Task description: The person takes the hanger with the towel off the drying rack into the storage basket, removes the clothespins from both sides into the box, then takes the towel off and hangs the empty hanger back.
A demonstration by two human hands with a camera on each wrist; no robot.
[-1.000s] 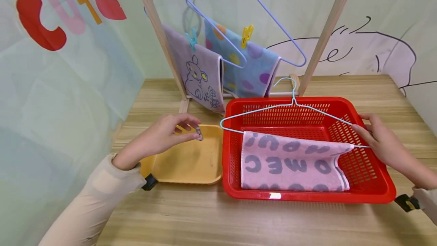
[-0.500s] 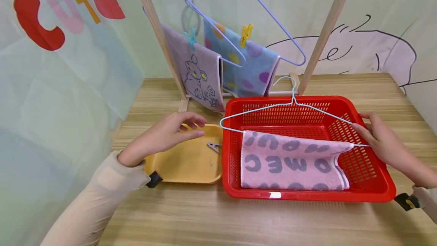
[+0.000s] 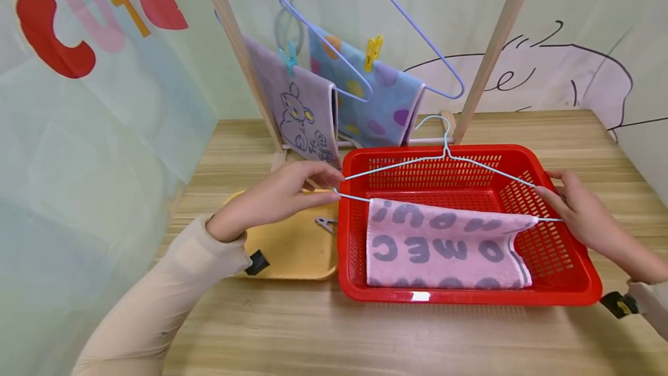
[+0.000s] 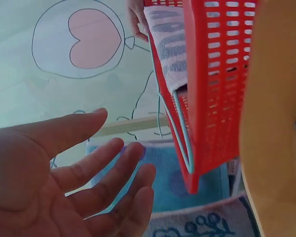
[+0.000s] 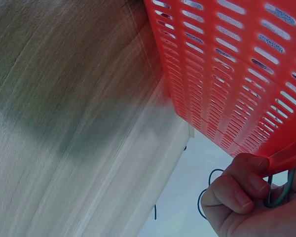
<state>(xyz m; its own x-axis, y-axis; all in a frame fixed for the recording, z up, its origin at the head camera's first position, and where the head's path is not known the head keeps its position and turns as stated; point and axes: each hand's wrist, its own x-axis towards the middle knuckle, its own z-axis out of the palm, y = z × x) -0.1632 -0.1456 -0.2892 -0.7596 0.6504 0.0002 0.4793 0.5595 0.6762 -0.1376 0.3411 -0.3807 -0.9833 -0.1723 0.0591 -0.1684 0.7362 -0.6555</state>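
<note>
A light-blue hanger [image 3: 446,153] lies across the top of a red basket [image 3: 480,296]. Over its lower bar hangs a pink towel [image 3: 443,248] with grey lettering, dropping into the basket. My right hand [image 3: 584,219] grips the hanger's right end at the basket rim; the right wrist view shows curled fingers [image 5: 237,190] around the wire. At the opposite end my left hand [image 3: 282,193] reaches toward the hanger's corner, and in the left wrist view its parted fingers [image 4: 106,180] are apart from the wire. A grey clothespin [image 3: 325,224] lies in the yellow tray [image 3: 292,254].
Behind the basket stands a wooden rack [image 3: 498,45]. From it hang purple hangers [image 3: 412,19] with a grey bear-print towel [image 3: 300,103] and a blue dotted towel [image 3: 386,100]. A blue clothespin [image 3: 289,60] and a yellow clothespin [image 3: 373,53] clip them.
My left hand has let go of the grey clothespin, which now lies in the tray. It has then moved right to the hanger's left end. My right hand keeps its grip.
</note>
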